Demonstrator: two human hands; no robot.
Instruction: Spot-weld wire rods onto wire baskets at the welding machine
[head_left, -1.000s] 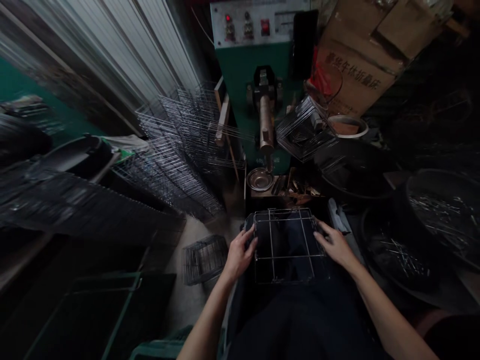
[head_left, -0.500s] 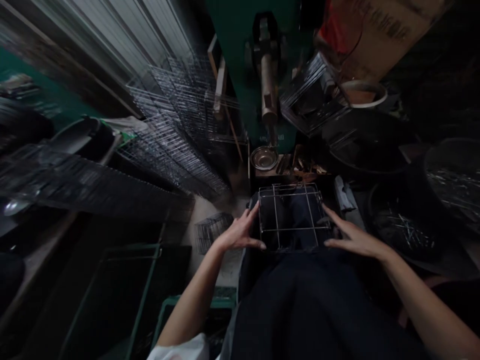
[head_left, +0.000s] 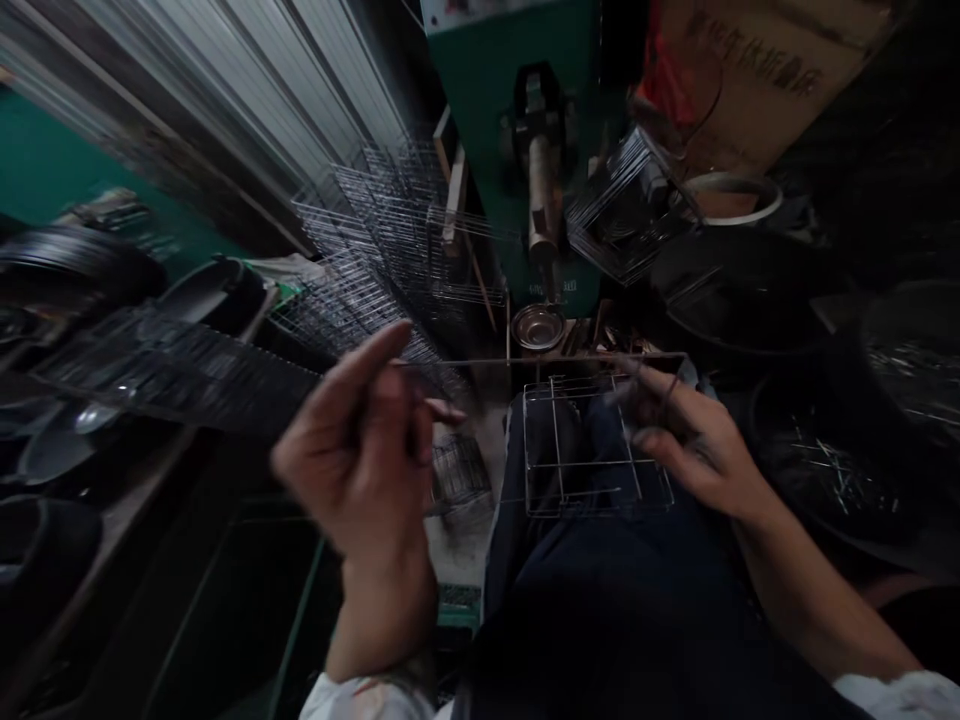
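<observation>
A long thin steel wire (head_left: pixel 540 360) runs level across the view, just above the far edge of the rack. My left hand (head_left: pixel 364 450) pinches its left end between the fingers, raised well left of the rack. My right hand (head_left: pixel 679 430) grips the other end, with its fingers over the rack's far right corner. A rectangular welded wire rack (head_left: pixel 600 505) lies flat on my dark-trousered lap (head_left: pixel 600 610). Neither hand rests on the rack's near side.
Beyond my lap stands a green spot-welding machine (head_left: pixel 540 190) with a steel bowl (head_left: pixel 538 327) below it. Stacked wire racks (head_left: pixel 375 270) lean to the left. Black tubs holding wire pieces (head_left: pixel 825 470) sit to the right, and a cardboard box (head_left: pixel 757 70) stands behind.
Both hands have left the rack's sides and now hold a long wire above it. My left hand has risen and moved left. The view has tilted slightly.
</observation>
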